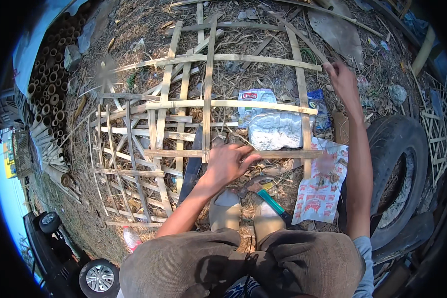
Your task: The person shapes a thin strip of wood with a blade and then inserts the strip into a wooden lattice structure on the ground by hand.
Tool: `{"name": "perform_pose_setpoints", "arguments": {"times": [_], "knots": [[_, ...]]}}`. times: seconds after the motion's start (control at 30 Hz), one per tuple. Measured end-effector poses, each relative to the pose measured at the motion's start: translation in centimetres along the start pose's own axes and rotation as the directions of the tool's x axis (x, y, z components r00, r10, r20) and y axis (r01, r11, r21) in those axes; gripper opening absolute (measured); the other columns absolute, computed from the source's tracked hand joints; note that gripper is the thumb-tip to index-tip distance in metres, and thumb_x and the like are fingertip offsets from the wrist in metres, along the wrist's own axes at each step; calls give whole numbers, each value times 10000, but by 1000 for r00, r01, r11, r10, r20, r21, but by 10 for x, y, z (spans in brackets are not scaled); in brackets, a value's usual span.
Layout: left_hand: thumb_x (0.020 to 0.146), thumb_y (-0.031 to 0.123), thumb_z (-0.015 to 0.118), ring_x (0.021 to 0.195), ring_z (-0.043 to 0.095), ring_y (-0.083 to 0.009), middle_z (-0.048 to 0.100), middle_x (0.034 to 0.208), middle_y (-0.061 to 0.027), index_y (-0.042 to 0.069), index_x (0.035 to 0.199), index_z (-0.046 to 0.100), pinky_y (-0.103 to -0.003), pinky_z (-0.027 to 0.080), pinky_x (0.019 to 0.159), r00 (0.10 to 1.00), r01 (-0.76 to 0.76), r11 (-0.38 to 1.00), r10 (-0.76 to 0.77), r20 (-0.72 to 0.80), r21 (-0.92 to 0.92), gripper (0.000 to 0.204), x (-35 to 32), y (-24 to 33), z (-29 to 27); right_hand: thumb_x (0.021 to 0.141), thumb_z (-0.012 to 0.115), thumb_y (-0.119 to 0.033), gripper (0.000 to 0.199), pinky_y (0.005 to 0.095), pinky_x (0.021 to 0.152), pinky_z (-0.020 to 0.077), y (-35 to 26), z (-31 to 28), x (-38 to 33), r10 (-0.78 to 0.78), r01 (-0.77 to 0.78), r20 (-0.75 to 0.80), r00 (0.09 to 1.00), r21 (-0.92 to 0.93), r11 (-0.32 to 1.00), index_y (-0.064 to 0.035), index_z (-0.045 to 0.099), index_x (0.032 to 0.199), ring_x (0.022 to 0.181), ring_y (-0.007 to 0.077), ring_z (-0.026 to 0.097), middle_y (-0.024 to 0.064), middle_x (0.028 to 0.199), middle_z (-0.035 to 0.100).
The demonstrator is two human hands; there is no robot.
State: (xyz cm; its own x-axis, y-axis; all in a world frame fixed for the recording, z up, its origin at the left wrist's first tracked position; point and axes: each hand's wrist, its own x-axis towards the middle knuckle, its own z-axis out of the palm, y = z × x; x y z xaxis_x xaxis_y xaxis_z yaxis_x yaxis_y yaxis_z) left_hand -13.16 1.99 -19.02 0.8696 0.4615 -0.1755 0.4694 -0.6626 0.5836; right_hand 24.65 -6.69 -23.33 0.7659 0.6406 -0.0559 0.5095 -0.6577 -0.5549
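A lattice of flat split-bamboo strips [263,105] lies on the ground before me. My left hand [227,165] is on its nearest cross strip [283,154], beside a crossing, with the fingers over the far edge and the thumb along the near one. At the far right, my right hand [340,82] pinches the end of a slanting bamboo strip [308,42] near the lattice's corner. A pale, silvery block [275,130] sits under the lattice. Between the lattice and my feet lies a hammer [272,200] with a green and black handle.
More bamboo lattice [129,171] lies at the left. Printed paper [317,198] with small items on it is near my right forearm, beside a tyre [397,174]. Cut bamboo poles [49,94] are stacked far left. A plastic bottle [131,238] lies by my left leg.
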Motion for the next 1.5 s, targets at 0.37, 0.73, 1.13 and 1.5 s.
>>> {"name": "perform_pose_setpoints", "arguments": {"times": [0.37,0.73,1.13,1.5], "knots": [[938,431,630,747,680,-358,694,803,-155,79,960,752,-435,530,645,990,-124,991,127,58,-47,374,12,0,2,994,608,-265,285,250,759,494,-66,70,-168,189,-569,541,820,805,166,-1,645,1094,796,97,613,90,972,728],[959,413,602,837,667,-394,695,879,-197,52,992,731,-456,515,740,990,-107,991,114,81,-84,385,8,5,0,936,719,-237,278,275,660,532,-72,90,-152,180,-501,473,863,751,430,19,677,1035,717,101,609,48,883,688],[886,441,705,738,686,-203,717,798,-136,43,1028,759,-355,518,727,951,192,949,-117,287,-248,426,43,3,25,884,768,-179,291,298,649,596,-83,86,-139,152,-424,405,901,756,499,52,695,1046,788,164,696,107,926,720],[846,426,740,631,634,-179,675,681,-103,51,891,762,-365,495,662,946,265,922,-192,259,-283,379,45,5,24,874,764,-328,366,363,762,528,-70,45,-207,90,-127,106,990,419,899,7,719,1015,810,193,703,133,873,735]]}}
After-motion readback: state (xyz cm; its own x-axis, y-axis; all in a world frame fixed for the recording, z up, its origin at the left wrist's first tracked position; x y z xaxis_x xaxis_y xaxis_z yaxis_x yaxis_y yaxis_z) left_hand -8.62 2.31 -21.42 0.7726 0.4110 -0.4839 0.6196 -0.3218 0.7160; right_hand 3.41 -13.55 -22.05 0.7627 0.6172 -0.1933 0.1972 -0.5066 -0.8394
